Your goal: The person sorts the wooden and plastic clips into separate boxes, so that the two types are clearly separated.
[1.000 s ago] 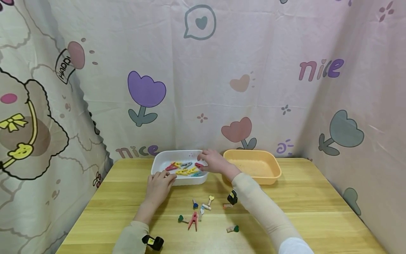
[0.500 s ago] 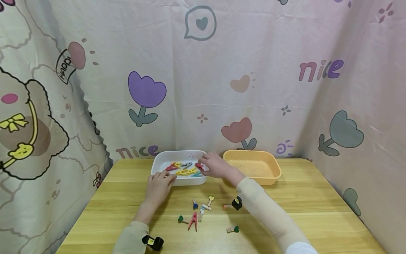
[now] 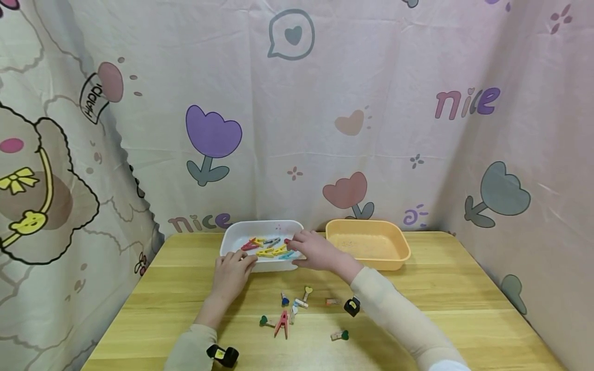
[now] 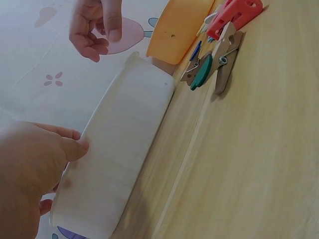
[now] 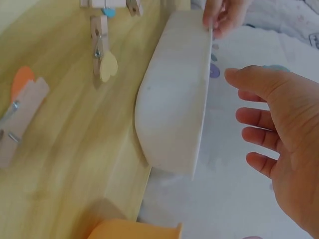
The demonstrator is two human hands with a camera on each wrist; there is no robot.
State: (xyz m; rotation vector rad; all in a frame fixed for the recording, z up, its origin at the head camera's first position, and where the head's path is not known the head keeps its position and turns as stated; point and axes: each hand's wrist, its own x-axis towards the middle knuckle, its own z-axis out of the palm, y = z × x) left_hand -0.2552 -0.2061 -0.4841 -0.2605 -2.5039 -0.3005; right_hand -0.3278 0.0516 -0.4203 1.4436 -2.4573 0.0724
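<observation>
A white plastic tray point(image 3: 274, 266) holds several plastic clothespins, among them a red one point(image 3: 250, 244), a yellow one point(image 3: 265, 253) and a teal one point(image 3: 286, 255). My left hand point(image 3: 233, 274) grips its near left rim, thumb point(image 4: 76, 148) outside and fingers partly hidden behind the wall. Over the tray's right end hovers my right hand point(image 3: 320, 252), fingers loosely bent; the right wrist view shows the palm point(image 5: 294, 114) with nothing in it. Another red clothespin point(image 3: 287, 241) peeks out beside its fingertips, mostly covered.
An orange-yellow tray point(image 3: 371, 264) stands right of the white one. Nearer on the wooden table lie small wooden clothespins with hearts, such as a green one point(image 3: 340, 335), a yellow one point(image 5: 102, 55) and an orange one point(image 5: 22, 114), plus a red plastic clothespin point(image 3: 282, 323). A printed curtain hangs behind.
My right hand has drawn slightly right and toward me at the tray's right end, its wrist shifting likewise. The left hand stays on the rim, and the clothespins on the table have not moved.
</observation>
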